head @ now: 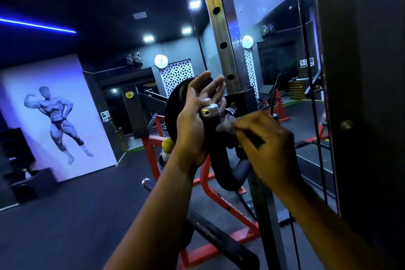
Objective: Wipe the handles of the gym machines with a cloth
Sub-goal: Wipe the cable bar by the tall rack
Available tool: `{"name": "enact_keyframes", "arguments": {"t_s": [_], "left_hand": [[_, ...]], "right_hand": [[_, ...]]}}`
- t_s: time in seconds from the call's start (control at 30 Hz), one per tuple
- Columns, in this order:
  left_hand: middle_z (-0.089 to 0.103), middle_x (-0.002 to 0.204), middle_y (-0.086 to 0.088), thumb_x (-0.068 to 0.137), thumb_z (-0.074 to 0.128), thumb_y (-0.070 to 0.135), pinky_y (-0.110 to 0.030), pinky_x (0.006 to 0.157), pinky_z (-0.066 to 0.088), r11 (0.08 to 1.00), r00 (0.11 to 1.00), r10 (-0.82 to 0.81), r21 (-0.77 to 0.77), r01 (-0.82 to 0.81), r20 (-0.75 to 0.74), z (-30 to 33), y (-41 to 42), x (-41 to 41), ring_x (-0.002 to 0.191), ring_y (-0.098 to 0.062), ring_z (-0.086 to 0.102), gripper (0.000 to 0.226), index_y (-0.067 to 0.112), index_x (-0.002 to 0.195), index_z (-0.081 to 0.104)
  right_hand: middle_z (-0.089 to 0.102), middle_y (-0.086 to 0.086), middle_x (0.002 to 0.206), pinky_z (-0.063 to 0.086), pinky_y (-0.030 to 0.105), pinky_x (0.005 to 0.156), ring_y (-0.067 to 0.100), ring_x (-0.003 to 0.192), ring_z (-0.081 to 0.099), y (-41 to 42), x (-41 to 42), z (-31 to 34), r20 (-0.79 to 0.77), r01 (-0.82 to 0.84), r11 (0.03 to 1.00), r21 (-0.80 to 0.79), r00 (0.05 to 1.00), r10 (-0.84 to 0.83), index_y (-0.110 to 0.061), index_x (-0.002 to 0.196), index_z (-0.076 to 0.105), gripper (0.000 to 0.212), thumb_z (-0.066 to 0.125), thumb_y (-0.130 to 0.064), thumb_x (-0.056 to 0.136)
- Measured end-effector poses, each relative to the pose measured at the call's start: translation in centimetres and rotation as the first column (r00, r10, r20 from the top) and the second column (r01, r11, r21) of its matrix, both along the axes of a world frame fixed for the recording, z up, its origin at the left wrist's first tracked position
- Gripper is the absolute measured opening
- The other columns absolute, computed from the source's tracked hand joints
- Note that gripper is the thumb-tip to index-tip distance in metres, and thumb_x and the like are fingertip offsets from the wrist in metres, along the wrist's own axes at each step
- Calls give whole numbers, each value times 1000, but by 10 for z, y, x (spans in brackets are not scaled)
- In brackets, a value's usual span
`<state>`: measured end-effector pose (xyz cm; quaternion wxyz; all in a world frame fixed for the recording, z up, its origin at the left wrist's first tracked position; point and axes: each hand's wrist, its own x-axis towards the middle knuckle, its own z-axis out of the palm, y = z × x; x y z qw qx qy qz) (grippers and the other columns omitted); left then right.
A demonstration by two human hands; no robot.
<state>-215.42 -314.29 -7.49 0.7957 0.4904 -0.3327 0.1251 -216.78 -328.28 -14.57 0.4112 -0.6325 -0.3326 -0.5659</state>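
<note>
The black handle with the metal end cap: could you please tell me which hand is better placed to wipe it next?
Probably the right hand: it holds the cloth beside the black handle. The left hand rests on the handle, fingers extended, without a cloth.

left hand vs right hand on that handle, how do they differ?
The left hand lies against the black handle near its silver end cap, fingers spread and fairly straight; the right hand has curled fingers pinching a small grey cloth. The left hand carries no cloth; the right presses its cloth to the handle. The left looks sharp, the right blurred. Both are bare and touch the same handle.
</note>
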Motion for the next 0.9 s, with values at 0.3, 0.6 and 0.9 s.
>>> {"name": "enact_keyframes", "arguments": {"t_s": [0.3,0.6,0.9], "left_hand": [[58,146,-14,100,26,0,-45,117,37,998,999,34,52,-34,-2,0,2,-1,138,-27,54,49,12,144,45],[59,144,-19,101,23,4,-42,107,43,996,999,-36,76,39,-33,3,-1,-13,140,-27,52,50,12,143,48],[63,138,-23,100,24,4,-43,119,32,994,999,-22,103,25,-23,0,1,-14,137,-30,55,53,11,149,46]], "right_hand": [[63,5,110,45,20,105,16,109,61,12,-9,-44,102,45,978,-206,994,-24,-3,109,73,22,57,-15,100],[66,3,99,54,21,74,9,88,65,25,-4,15,-14,-47,989,142,999,50,-5,101,72,8,70,-8,94],[64,4,100,56,17,79,9,88,65,0,-4,-58,-92,-32,994,-102,995,23,-6,103,71,15,65,-16,93]]}}
